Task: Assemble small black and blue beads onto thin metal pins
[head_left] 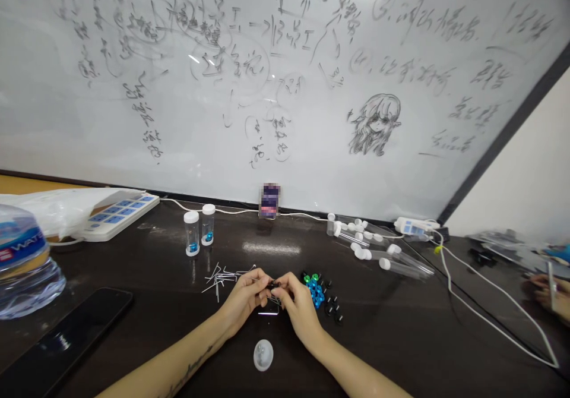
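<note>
Over the dark table, my left hand (pixel 247 294) and my right hand (pixel 298 306) meet, fingertips pinched around a small black part (pixel 274 285). Its exact kind is mostly hidden by the fingers. Just below the fingers lies a thin L-shaped metal key (pixel 268 313). To the left of my left hand is a loose heap of silver hex keys (pixel 221 277). Beside my right hand sit blue metal pieces (pixel 316 294), green ones (pixel 314 278) and several black screws (pixel 333 309). A small round whitish dish (pixel 263 355) stands between my forearms, with something small inside.
Two clear capped tubes (pixel 192 234) holding blue pieces stand at back left. More tubes with white caps (pixel 369 240) lie at back right. A phone (pixel 66 341), a water bottle (pixel 27 261), power strips (pixel 120 217) and a white cable (pixel 490 309) surround the workspace. Another person's hand (pixel 541 291) is far right.
</note>
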Demonstrator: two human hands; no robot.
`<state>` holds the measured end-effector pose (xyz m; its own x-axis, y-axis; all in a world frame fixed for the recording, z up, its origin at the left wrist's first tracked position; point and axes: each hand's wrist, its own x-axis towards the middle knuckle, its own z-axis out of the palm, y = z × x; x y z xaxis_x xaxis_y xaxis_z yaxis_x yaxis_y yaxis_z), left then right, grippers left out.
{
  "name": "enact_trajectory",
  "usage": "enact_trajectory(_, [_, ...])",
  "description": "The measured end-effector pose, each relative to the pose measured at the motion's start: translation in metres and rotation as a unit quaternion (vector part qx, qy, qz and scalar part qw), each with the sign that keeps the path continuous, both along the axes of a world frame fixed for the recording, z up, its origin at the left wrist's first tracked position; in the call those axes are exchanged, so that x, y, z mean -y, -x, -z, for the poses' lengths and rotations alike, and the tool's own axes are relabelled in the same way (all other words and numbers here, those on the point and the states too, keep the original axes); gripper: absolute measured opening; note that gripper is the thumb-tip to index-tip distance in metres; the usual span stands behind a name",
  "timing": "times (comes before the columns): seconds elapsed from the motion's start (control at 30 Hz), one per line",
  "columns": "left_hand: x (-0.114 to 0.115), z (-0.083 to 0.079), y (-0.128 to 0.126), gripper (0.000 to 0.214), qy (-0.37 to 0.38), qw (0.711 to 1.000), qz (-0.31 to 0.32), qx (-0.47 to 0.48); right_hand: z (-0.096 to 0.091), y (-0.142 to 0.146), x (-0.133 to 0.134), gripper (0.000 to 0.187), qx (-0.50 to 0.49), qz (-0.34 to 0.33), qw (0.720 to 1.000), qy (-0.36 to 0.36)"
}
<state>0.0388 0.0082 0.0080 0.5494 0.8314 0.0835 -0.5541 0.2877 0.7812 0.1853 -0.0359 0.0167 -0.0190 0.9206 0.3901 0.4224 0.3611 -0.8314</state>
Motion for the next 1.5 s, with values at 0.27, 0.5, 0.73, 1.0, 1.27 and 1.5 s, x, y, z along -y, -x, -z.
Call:
enact_trajectory(0.27, [0.0001, 0.0012, 0.0001, 0.019, -0.006, 1.000, 0.013, -0.004, 0.0028, -0.0018, -0.0018, 0.031, 0.007, -0.006, 1.000, 0.023])
enact_trajectory(0.5, [0.0000, 0.0002, -0.0001, 0.020, -0.001, 1.000, -0.004, 0.004, -0.0021, 0.0003, 0.0004, 0.010, 0.012, 0.017, 0.999, -0.026])
enact_trajectory(0.73, [-0.0010, 0.0035, 0.0002, 0.017, -0.005, 1.000, 0.027, -0.005, 0.0033, -0.0026, -0.0016, 0.036, 0.003, -0.016, 1.000, 0.025])
enact_trajectory(1.0, [-0.0007, 0.0014, 0.0005, 0.017, -0.004, 1.000, 0.009, 0.008, -0.0014, -0.0003, 0.0005, 0.015, 0.020, 0.004, 1.000, -0.016])
enact_trajectory(1.27, [0.0004, 0.0006, 0.0004, 0.019, -0.006, 0.999, 0.032, -0.002, 0.0052, -0.0029, -0.0018, 0.044, 0.063, -0.019, 0.998, 0.013])
enact_trajectory(1.5, [-0.0025, 0.0033, 0.0004, 0.018, 0.015, 1.000, -0.001, 0.018, 0.0037, -0.0019, -0.0009, 0.042, 0.085, -0.012, 0.996, -0.001])
